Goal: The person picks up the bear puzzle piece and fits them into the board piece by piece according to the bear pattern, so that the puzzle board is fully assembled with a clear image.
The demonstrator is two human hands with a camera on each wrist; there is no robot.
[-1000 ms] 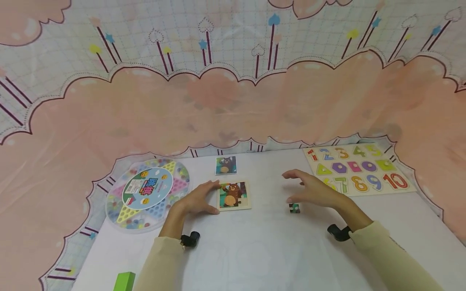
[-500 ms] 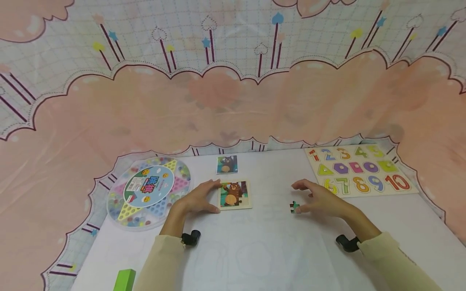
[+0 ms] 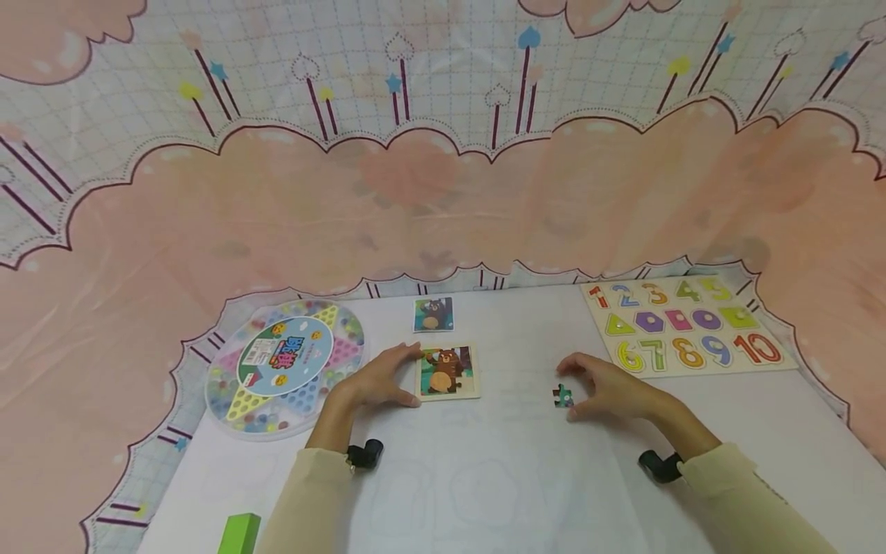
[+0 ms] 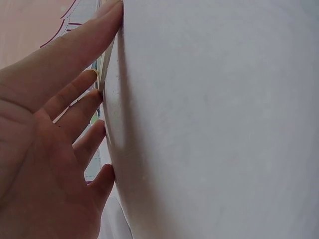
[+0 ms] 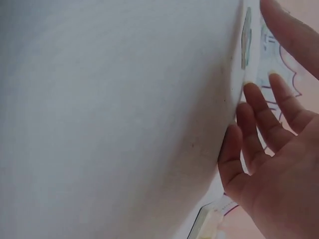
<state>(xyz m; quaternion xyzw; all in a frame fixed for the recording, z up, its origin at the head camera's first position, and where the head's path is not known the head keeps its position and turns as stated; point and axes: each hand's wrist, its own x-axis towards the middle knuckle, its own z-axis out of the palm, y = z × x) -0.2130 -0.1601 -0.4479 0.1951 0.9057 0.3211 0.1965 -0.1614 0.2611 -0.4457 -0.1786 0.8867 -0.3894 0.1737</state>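
In the head view, my left hand [image 3: 374,377] holds the left side of a small wooden puzzle board [image 3: 448,397], thumb at its lower corner and index finger at its upper one. A brown bear picture [image 3: 441,371] fills most of the board; its lower right corner shows bare wood. My right hand [image 3: 612,391] curves around the right side of a loose green jigsaw piece [image 3: 562,396] lying on the table. Its thumb is close to the piece, and the other fingers are spread beyond it. The right wrist view shows the piece [image 5: 246,37] flat, with no pinch visible.
Behind the board lies a small bear picture card [image 3: 433,315]. A round Chinese checkers set [image 3: 285,358] sits at the left. At the back right is a wooden number and shape board [image 3: 681,327]. A green block [image 3: 238,532] stands near the front left.
My right hand has moved down and slightly right, bringing its fingers and thumb around the jigsaw piece. The left hand stays at the puzzle board. The head view has shifted slightly.
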